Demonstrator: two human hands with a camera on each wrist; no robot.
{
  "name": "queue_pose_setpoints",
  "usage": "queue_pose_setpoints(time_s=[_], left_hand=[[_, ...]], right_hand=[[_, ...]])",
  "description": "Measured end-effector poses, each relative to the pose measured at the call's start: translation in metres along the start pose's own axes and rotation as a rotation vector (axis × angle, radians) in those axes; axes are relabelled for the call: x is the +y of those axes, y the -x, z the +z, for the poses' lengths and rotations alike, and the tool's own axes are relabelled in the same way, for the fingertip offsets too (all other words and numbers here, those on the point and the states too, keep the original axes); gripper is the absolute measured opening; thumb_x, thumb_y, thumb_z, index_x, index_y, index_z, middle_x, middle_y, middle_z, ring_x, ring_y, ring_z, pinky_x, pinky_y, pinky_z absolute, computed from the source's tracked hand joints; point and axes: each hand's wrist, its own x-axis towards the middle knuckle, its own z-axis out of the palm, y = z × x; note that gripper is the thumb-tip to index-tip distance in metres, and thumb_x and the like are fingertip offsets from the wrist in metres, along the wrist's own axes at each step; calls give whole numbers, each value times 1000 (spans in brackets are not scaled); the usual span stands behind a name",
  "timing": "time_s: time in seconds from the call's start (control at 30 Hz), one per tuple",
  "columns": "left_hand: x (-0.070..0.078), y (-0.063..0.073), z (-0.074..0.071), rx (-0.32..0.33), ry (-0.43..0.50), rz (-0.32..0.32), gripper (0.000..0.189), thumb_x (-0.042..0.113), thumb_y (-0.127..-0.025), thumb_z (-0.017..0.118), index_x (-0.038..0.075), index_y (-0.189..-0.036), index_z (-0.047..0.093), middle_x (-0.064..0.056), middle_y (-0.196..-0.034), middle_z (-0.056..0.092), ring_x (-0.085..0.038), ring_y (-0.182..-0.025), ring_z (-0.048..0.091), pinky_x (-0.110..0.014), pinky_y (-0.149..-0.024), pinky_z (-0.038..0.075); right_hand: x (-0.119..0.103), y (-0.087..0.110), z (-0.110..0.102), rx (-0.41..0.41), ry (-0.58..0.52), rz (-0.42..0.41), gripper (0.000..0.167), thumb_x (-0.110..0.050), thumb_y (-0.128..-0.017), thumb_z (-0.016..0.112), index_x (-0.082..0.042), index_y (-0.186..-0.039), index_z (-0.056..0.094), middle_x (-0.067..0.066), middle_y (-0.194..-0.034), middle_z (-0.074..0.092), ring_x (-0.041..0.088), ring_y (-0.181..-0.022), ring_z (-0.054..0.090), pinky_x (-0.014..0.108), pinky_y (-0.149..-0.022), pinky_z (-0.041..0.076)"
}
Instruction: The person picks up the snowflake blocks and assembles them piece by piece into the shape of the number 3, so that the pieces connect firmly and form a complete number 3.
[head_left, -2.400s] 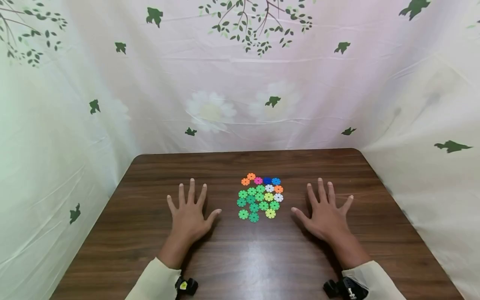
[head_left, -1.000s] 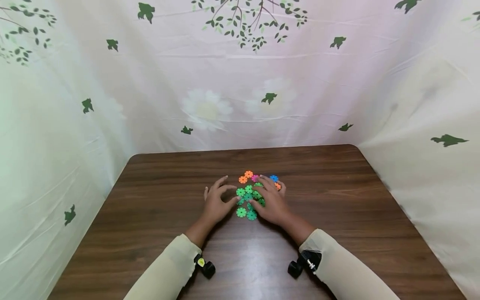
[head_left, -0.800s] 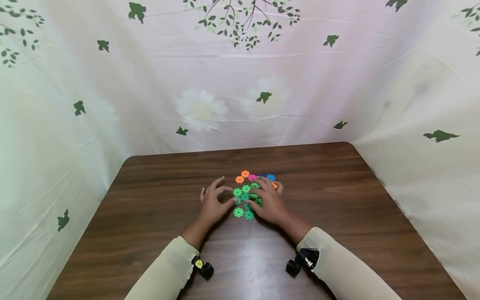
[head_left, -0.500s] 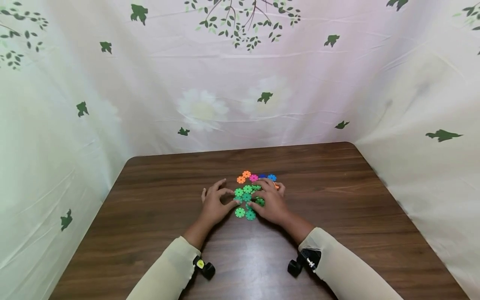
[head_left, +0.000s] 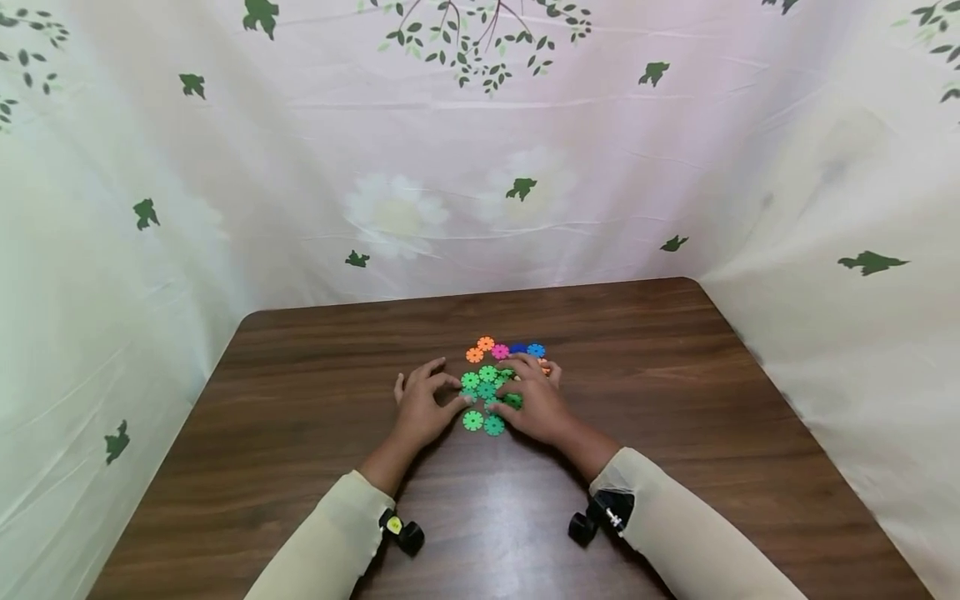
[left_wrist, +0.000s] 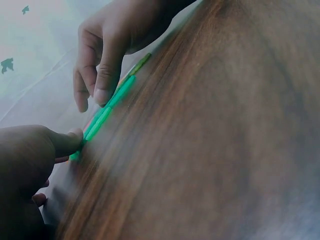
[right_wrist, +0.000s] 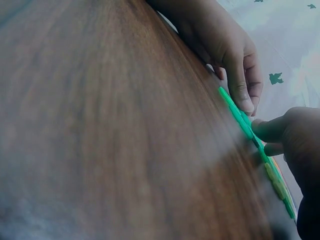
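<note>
Flat notched plastic building discs lie in a loose group on the brown table, mostly green ones such as a green disc (head_left: 472, 420) and a teal disc (head_left: 493, 425) at the front. At the group's left side, the left hand (head_left: 422, 408) has thumb and index finger curled in, pinching the edge of a teal disc (head_left: 469, 395). Opposite it, the right hand (head_left: 542, 407) arches over the right part of the group, thumb and index at a green disc (right_wrist: 245, 125). Its palm and fingers hide several discs beneath. From the left wrist, the green discs (left_wrist: 107, 107) appear edge-on between both hands.
Behind the hands lie orange (head_left: 475, 355), pink (head_left: 500, 352) and blue (head_left: 536, 351) discs. The wooden table (head_left: 300, 467) has rounded far corners and meets a white printed curtain (head_left: 450, 150) at the back and sides. A black camera sits on each wrist.
Both hands have come inward from flat, spread positions on either side to the discs, their fingers now curled. Over the last second they have hardly moved, while the head view has shifted slightly.
</note>
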Motion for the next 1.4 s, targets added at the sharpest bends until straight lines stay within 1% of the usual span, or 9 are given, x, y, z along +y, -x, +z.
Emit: queue_pose_setpoints(time_s=[0.23,0.33,0.43,0.57,0.7,0.93,1.17,1.3,1.4], left_hand=[[0,-5,-1,-30,2,17,19,33,-95,87,18,-106,81,-12,-165,54,-44,-157,42,-77,-130,4],[1,-6,-1,-22,-4,16,17,30,-95,87,17,-104,81,-12,-163,56,-44,-156,44,-78,-128,6],[2,-6,-2,-30,-27,5,15,29,-96,86,18,-105,81,-12,-164,55,-43,-156,43,-77,-129,6],[1,-6,-3,-49,-45,-19,15,28,-98,84,17,-107,81,-11,-165,53,-41,-158,41,-75,-130,5],[1,-5,-4,-50,-31,-31,13,25,-99,83,14,-106,80,-11,-165,54,-41,-158,41,-74,-130,5],[0,-2,-6,-41,-8,-32,15,24,-97,85,13,-103,77,-10,-161,58,-41,-157,42,-74,-130,5],[0,0,-7,-26,20,-22,16,24,-96,86,14,-100,75,-9,-157,61,-41,-155,44,-73,-129,5],[-1,1,-7,-18,33,-10,16,23,-95,87,15,-98,73,-9,-152,63,-41,-152,46,-73,-128,6],[-2,1,-7,-19,42,-4,17,23,-94,87,16,-97,73,-9,-144,67,-39,-147,48,-71,-127,9]], right_hand=[[2,-1,-1,32,12,-2,20,-29,-89,93,-11,-96,88,13,-146,69,39,-146,49,76,-113,20],[2,-2,-1,28,13,-12,20,-29,-89,92,-11,-97,88,13,-146,69,39,-146,50,77,-113,20],[1,-2,-1,20,17,-11,21,-29,-90,92,-11,-98,87,13,-146,69,39,-146,49,78,-113,20],[0,-3,1,0,10,8,22,-30,-90,91,-10,-99,87,12,-146,68,38,-147,49,77,-114,20],[-2,-3,1,-10,-12,20,21,-28,-90,91,-9,-99,87,13,-147,68,39,-147,48,77,-113,19],[-4,-4,3,-41,-61,76,17,-26,-92,90,-11,-97,83,11,-148,66,39,-150,43,71,-112,18],[-6,-4,3,-60,-119,112,16,-25,-92,90,-14,-92,77,11,-148,62,42,-153,36,74,-114,14],[-7,-4,3,-62,-132,114,18,-23,-92,90,-14,-94,74,10,-141,64,40,-147,39,72,-112,14],[-8,-3,3,-57,-133,114,19,-20,-92,89,-14,-97,72,7,-126,69,35,-136,45,66,-108,16]])
